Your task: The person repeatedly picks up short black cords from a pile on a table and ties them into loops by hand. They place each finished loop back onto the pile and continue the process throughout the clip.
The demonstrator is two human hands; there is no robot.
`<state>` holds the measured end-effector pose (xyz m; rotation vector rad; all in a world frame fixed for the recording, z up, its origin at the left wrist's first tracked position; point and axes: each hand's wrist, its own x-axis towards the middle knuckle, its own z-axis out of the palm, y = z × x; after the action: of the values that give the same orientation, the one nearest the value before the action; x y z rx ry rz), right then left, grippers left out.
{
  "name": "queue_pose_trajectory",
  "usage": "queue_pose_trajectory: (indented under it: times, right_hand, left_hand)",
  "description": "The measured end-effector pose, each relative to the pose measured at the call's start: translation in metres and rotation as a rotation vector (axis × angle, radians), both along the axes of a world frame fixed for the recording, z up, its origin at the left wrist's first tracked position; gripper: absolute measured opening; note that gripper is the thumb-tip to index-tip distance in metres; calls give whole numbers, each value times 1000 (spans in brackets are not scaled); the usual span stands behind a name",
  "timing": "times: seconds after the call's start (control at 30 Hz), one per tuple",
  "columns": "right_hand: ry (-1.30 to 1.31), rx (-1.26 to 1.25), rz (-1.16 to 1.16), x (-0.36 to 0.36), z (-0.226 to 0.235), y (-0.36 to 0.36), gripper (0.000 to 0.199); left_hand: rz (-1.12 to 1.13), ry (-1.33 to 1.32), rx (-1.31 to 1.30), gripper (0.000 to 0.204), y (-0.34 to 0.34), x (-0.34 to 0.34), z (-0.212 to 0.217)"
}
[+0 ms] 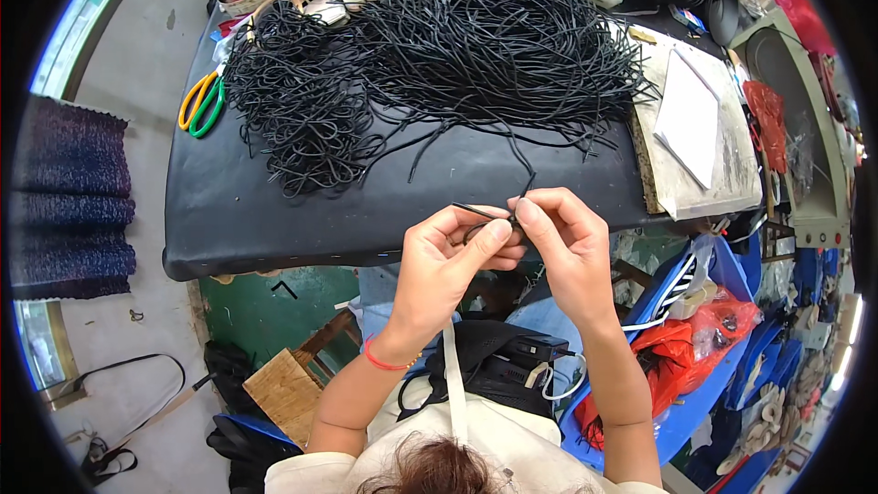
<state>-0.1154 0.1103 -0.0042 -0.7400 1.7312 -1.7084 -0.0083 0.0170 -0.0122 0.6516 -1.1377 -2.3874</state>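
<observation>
Thin black cord (471, 209) above the near edge of a black tabletop (293, 229), pinched between thumb and fingers by left hand (444, 256) and right hand (569, 242), close together. Likely light, flexible, slightly springy, not fragile; best gripped by fingertips near an end. Partly hidden behind fingers; cannot tell whether 1 strand or 2, knotted or loose. Beyond, a tangled pile of black cords (494, 37), hard to trace singly.
</observation>
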Motion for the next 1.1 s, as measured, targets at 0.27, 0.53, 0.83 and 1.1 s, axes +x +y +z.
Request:
queue_pose_trajectory:
  times: [0.27,0.53,0.83,1.1]
  right_hand:
    - [1085,-98,-52,-3,-13,-5,10]
    - [-424,97,59,-15,-11,4,17]
    - [-323,61,127,0,3,6,18]
    - [-185,26,132,8,-5,8,16]
  left_hand:
    - [-299,-126,145,18,-19,9,-10]
    - [-136,-163,-85,27,-14,6,-5]
    - [4,-63,-132,19,-5,8,-7]
    - [98,-97,-171,15,-1,7,-5]
